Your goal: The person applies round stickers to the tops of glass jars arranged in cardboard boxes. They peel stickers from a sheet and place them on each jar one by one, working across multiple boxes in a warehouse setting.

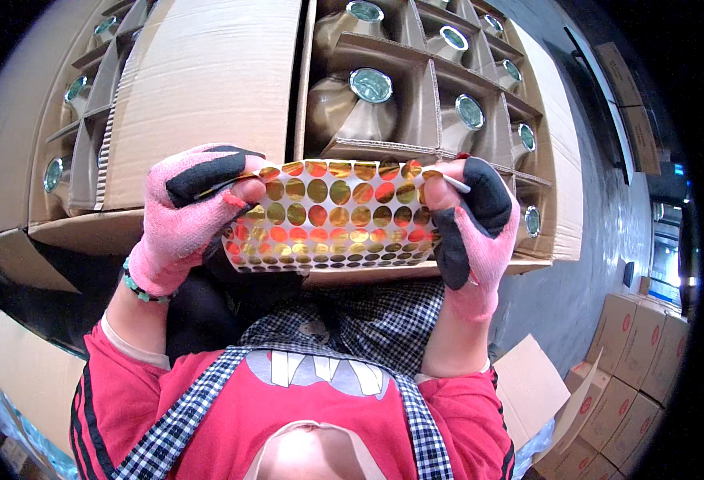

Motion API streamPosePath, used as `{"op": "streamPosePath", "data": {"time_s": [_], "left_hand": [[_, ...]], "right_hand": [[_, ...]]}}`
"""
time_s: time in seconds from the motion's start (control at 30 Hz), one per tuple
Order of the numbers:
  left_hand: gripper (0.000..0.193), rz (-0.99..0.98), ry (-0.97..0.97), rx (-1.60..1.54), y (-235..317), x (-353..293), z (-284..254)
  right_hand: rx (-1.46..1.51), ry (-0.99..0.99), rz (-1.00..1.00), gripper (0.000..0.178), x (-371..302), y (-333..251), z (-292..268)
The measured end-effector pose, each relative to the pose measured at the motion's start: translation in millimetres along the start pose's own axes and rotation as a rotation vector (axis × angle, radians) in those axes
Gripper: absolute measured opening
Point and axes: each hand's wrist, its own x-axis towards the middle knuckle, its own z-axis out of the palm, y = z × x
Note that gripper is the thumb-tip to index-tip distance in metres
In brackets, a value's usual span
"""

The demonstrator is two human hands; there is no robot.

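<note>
Stretched between my two hands is a sheet of round, shiny gold stickers (328,214) on white backing, its lower part curving toward me. My left hand (196,204), in a pink and black glove with bare fingertips, pinches the upper left corner. At the upper right corner, my right hand (476,220), gloved the same way, grips the sheet between thumb and fingers. Just beyond the sheet stands an open carton (560,184) with cardboard dividers. Glass bottles (350,108) with greenish, silver-rimmed tops sit upright in its compartments.
Another divided carton (40,160) with similar bottles stands at the left, a cardboard flap (200,88) lying between the two. Stacked closed cartons (632,352) are at the lower right on the grey floor (608,232). Open flaps (528,388) stick up beside my right elbow.
</note>
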Motion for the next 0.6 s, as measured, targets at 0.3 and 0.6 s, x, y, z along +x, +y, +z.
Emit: {"op": "streamPosePath", "data": {"time_s": [0.3, 0.6], "left_hand": [[0.016, -0.001, -0.045, 0.024, 1, 4, 3], [0.014, 0.110, -0.070, 0.198, 1, 4, 3]], "right_hand": [[-0.305, 0.088, -0.211, 0.018, 5, -8, 1], [-0.523, -0.015, -0.182, 0.010, 5, -14, -3]]}}
